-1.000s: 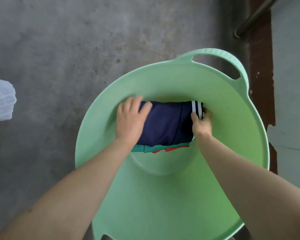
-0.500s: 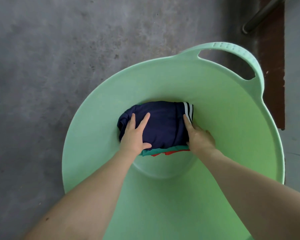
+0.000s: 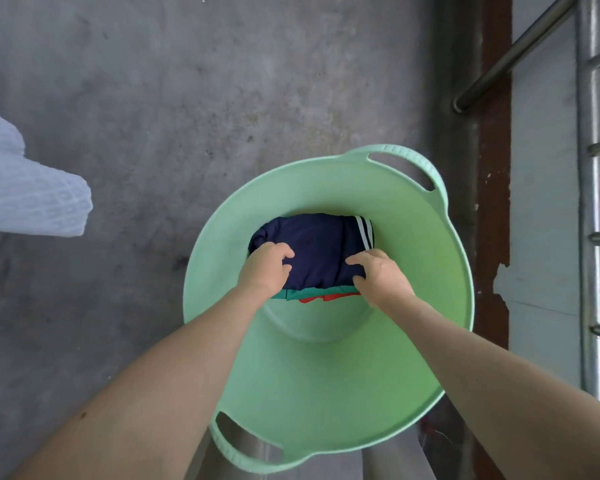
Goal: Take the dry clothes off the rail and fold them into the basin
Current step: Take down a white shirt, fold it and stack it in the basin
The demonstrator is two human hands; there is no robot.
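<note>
Head view. Green basin (image 3: 326,382) sits on the grey concrete floor (image 3: 187,98), one handle (image 3: 409,160) on the far right rim, the other (image 3: 236,449) on the near left rim. Folded clothes lie stacked at the bottom of the basin, toward its far side. Top of the stack is a navy garment (image 3: 321,249) with white stripes (image 3: 365,230) at its far right corner. Under it a teal garment (image 3: 312,293) and a red garment (image 3: 321,298) show only as thin edges on my near side.

My left hand (image 3: 265,270) is on the near left corner of the navy garment. Its fingers (image 3: 284,250) are curled down into the cloth with the thumb tucked just below them, a bit of navy fabric pinched between. My right hand (image 3: 383,278) is on the near right corner. The forefinger (image 3: 355,259) lies over the top and the thumb sits at the near edge, so that corner is nipped between them, other fingers curled. The two hands are apart, with the middle of the navy garment bare between them. Both forearms reach in over the near rim.

Rest: white waffle-weave cloth (image 3: 25,195) at the left edge, off the basin. Metal rail (image 3: 594,202) with cross rungs down the right edge, a slanted metal bar (image 3: 510,55) at the top right, a rusty brown strip (image 3: 496,133) beside them.
</note>
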